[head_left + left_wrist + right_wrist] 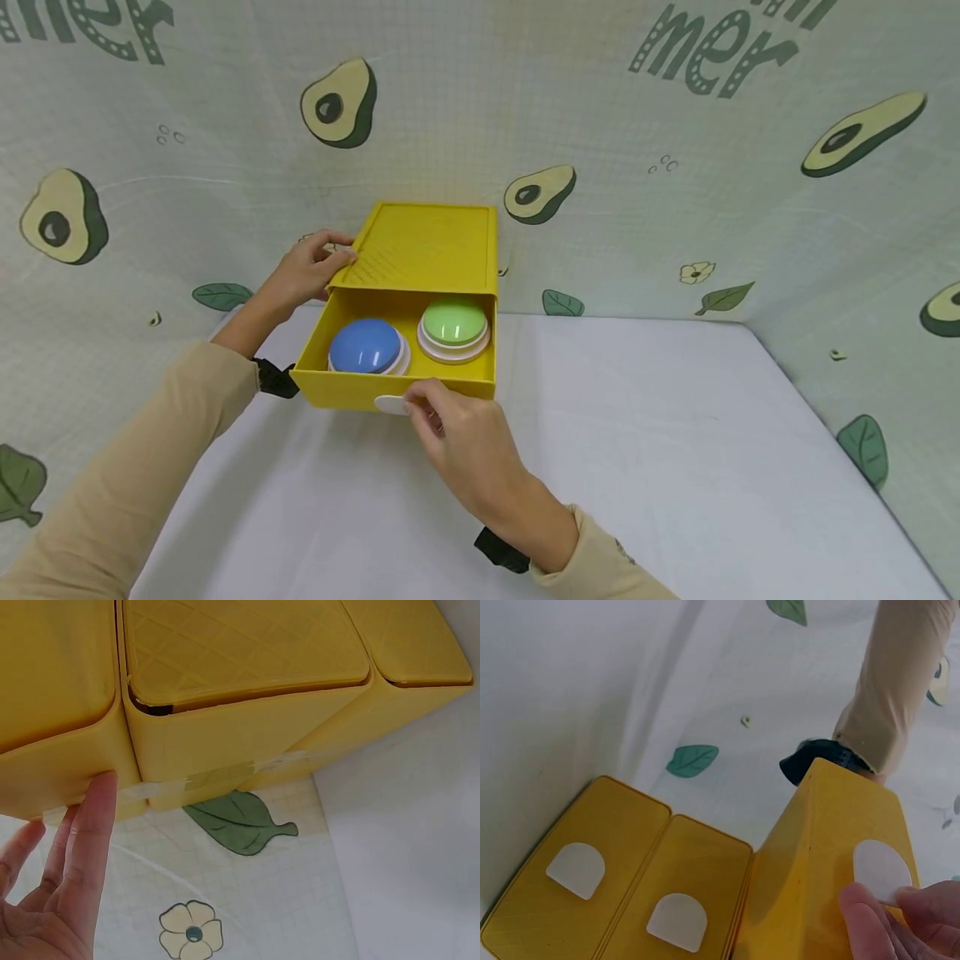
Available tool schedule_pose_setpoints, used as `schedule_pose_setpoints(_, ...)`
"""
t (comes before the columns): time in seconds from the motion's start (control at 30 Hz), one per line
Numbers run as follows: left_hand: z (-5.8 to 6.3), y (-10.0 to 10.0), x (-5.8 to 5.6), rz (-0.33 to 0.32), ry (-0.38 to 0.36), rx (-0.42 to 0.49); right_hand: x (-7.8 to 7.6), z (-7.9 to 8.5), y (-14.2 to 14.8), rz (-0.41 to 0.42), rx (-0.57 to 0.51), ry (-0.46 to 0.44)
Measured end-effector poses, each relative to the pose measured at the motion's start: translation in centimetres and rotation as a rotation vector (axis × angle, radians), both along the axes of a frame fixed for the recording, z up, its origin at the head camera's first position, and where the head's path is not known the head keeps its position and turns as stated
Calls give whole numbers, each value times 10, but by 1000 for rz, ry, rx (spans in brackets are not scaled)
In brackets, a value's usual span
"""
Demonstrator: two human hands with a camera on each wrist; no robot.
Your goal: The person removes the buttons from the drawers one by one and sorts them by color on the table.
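Note:
A yellow drawer unit stands against the back cloth with its top drawer pulled out. Inside lie two domed buttons on white bases, a blue button at front left and a green button at back right. My right hand pinches the drawer's white tab handle between thumb and fingers. Against the unit's left side rests my left hand; in the left wrist view its extended fingers touch the yellow casing.
Below the pulled drawer, two closed drawers carry white tabs of their own, a middle tab and a lower tab. Clear tape runs along the casing. A white cloth covers the table, and avocado-print fabric hangs behind.

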State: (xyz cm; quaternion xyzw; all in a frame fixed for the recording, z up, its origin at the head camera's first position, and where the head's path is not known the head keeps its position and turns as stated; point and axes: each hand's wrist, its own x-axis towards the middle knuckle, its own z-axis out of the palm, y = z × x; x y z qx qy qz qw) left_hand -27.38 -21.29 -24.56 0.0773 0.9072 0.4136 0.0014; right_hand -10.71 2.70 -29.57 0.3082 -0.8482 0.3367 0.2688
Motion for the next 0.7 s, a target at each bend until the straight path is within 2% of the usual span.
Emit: schedule_pose_setpoints(0.7,-1,-1,1,-1,18,-1,11,-2,1,21,17,0)
